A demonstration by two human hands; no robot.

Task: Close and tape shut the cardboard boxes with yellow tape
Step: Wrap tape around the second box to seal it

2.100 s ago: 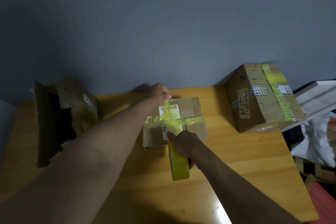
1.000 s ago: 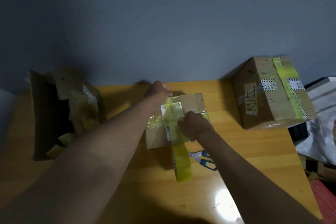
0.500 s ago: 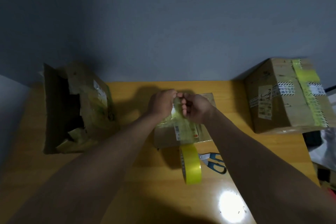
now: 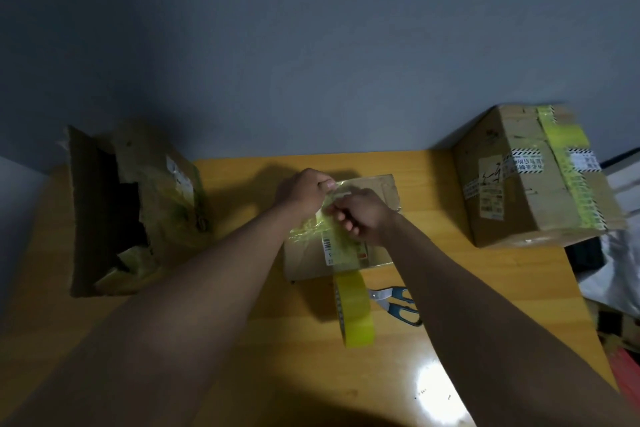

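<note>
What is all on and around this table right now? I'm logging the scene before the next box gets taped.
small box: 1, brown cardboard with yellow tape across it, middle of the table under both hands
large box: 1, brown with a yellow tape strip and labels, far right corner
torn box: 1, brown, open and ragged, far left
tape roll: 1, yellow, on edge, just in front of the small box
scissors: 1 pair, blue handles, right of the roll
table: 1, yellow-orange wood
wall: grey-blue, behind
clutter: pale and dark, off the right edge, unclear
left hand: pinches tape on the small box
right hand: fingers curled at the same tape
</note>
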